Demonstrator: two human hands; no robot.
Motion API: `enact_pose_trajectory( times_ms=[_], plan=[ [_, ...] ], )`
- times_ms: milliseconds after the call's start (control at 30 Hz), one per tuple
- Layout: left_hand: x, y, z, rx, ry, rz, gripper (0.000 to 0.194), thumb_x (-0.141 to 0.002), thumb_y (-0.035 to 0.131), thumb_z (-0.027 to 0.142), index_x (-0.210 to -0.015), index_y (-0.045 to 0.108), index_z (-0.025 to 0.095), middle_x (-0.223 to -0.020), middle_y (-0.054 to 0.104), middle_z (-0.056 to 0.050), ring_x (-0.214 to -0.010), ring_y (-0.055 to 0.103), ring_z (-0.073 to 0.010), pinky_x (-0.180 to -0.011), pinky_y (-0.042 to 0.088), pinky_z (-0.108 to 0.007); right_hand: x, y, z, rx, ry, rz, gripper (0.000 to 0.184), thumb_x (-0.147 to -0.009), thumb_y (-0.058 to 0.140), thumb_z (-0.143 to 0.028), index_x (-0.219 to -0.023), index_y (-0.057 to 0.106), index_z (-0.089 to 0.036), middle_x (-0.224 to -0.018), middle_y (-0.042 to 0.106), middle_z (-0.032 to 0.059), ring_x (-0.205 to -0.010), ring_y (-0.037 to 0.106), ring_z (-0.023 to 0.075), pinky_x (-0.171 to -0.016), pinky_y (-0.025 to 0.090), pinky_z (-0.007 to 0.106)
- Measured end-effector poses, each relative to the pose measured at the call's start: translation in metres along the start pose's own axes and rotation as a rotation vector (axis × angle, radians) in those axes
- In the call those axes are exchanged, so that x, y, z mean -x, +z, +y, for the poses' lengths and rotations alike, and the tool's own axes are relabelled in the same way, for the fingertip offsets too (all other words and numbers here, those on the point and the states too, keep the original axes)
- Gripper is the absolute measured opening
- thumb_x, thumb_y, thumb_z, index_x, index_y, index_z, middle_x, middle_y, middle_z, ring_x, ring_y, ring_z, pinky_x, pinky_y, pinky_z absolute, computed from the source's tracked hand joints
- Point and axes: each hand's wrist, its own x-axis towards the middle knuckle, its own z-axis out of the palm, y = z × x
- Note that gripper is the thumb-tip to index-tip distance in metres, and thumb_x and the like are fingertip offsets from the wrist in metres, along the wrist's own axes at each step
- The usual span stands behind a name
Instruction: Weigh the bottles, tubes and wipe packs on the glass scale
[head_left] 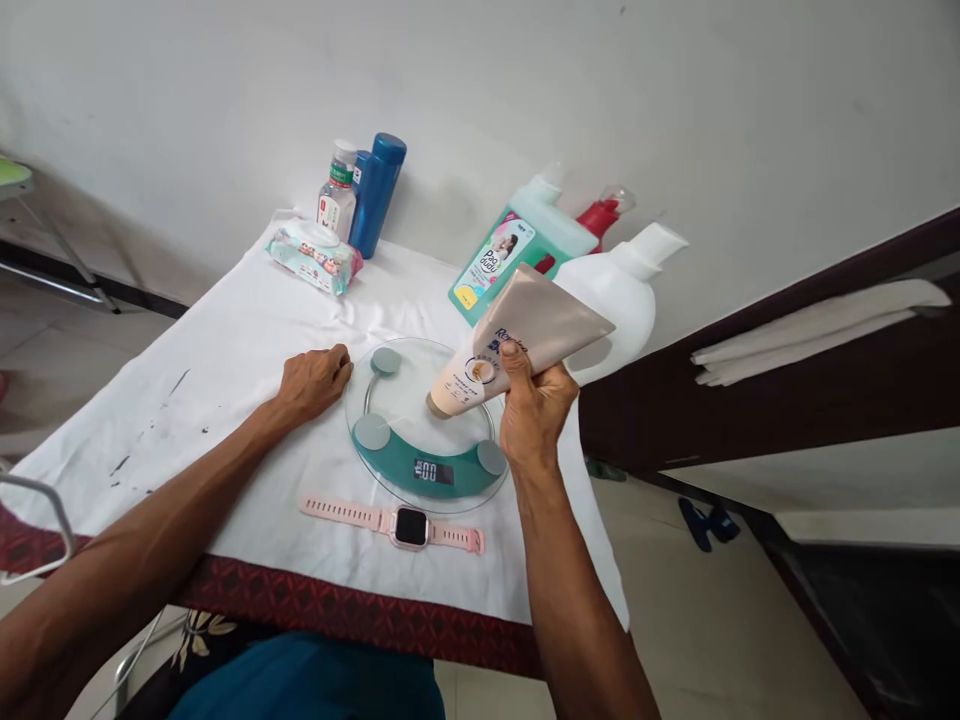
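Beige squeeze tube [525, 315] gripped over the glass scale [397, 462]

From my remote seat I see the right hand [536, 410] closed firmly round the tube, thumb across its printed front and fingers behind. The tube slants, its capped end pointing down and leftward across the glass; I cannot tell whether the cap touches.

I judge the step in hand to be placing or lifting the tube at the scale; one moment does not settle which. Setting it down would call for a flatter wrist and a gentle release near the middle; lifting, for keeping this grip. The display [433, 472] shows zeros, so I suspect little weight rests there.

The left hand [315, 380] lies loosely curled on the white cloth [247, 320], just beside the scale's left rim. Its fingers are tucked under, so I cannot tell whether it holds anything. Nearer the body lies a pink smartwatch [411, 527].
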Motion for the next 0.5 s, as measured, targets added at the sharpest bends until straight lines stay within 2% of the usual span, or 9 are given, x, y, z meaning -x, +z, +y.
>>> enact_pose_trajectory(
  times_ms=[133, 233, 333, 400, 500],
  plan=[
    [0.000, 0.000, 0.001, -0.022, -0.009, 0.001, 0.030, -0.105, 0.039, 0.035, -0.114, 0.066, 0.024, -0.107, 0.081, -0.008, -0.101, 0.073, -0.0295, -0.075, 0.040, -0.036, 0.005, -0.012, 0.001, -0.048, 0.002, -0.093, 0.043, -0.084, 0.081, -0.059, -0.103, 0.077, -0.021, -0.106, 0.077, 0.0061, -0.107, 0.071, 0.0230, -0.096, 0.058, 0.039],
    [0.000, 0.000, 0.001, -0.010, -0.019, 0.003, 0.031, -0.105, 0.038, 0.036, -0.112, 0.066, 0.024, -0.103, 0.081, -0.007, -0.097, 0.073, -0.0294, -0.074, 0.040, -0.036, 0.014, -0.036, 0.015, -0.089, -0.005, -0.112, 0.055, -0.090, 0.067, -0.071, -0.115, 0.075, -0.023, -0.118, 0.075, 0.0089, -0.118, 0.069, 0.0256, -0.102, 0.056, 0.044],
    [-0.001, 0.000, 0.001, -0.015, -0.028, 0.003, 0.030, -0.104, 0.038, 0.035, -0.110, 0.066, 0.025, -0.101, 0.081, -0.007, -0.095, 0.073, -0.0292, -0.072, 0.040, -0.036, 0.025, -0.065, 0.043, -0.004, 0.100, 0.053, 0.068, -0.092, 0.054, -0.080, -0.112, 0.074, -0.019, -0.111, 0.076, 0.0122, -0.108, 0.072, 0.0266, -0.098, 0.057, 0.047],
    [-0.001, 0.001, 0.002, -0.026, -0.026, -0.005, 0.030, -0.104, 0.038, 0.035, -0.111, 0.066, 0.025, -0.101, 0.081, -0.007, -0.095, 0.073, -0.0293, -0.071, 0.039, -0.036, 0.033, -0.081, 0.065, 0.109, 0.167, 0.167, 0.070, -0.092, 0.052, -0.082, -0.106, 0.073, -0.016, -0.102, 0.076, 0.0124, -0.099, 0.073, 0.0254, -0.095, 0.057, 0.046],
    [-0.002, 0.001, 0.002, -0.043, -0.022, -0.011, 0.031, -0.105, 0.038, 0.036, -0.113, 0.066, 0.025, -0.102, 0.081, -0.006, -0.098, 0.074, -0.0300, -0.072, 0.040, -0.036, 0.038, -0.092, 0.090, 0.196, 0.227, 0.246, 0.071, -0.091, 0.050, -0.083, -0.104, 0.072, -0.016, -0.100, 0.076, 0.0119, -0.096, 0.073, 0.0233, -0.092, 0.057, 0.042]
  ],
)
